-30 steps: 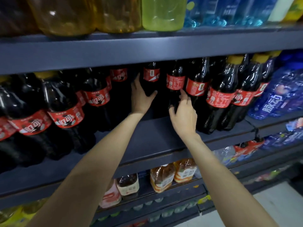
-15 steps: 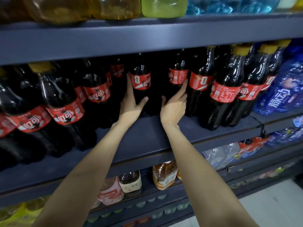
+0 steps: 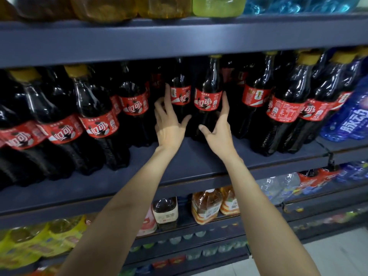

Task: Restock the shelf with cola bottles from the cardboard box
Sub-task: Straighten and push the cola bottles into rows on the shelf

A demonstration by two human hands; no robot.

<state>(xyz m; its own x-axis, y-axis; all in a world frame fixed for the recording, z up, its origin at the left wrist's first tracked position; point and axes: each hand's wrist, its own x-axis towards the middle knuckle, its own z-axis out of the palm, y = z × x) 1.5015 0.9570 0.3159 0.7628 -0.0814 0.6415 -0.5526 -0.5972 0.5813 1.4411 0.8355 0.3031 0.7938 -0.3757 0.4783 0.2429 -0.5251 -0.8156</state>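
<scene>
Two upright cola bottles stand between the hands: left hand and right hand (fingers spread) flank them equally on the shelf.

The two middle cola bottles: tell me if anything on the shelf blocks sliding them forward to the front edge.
Nothing visible does. The two middle cola bottles stand between the left hand and right hand, and the shelf in front of them is bare up to its edge.
</scene>
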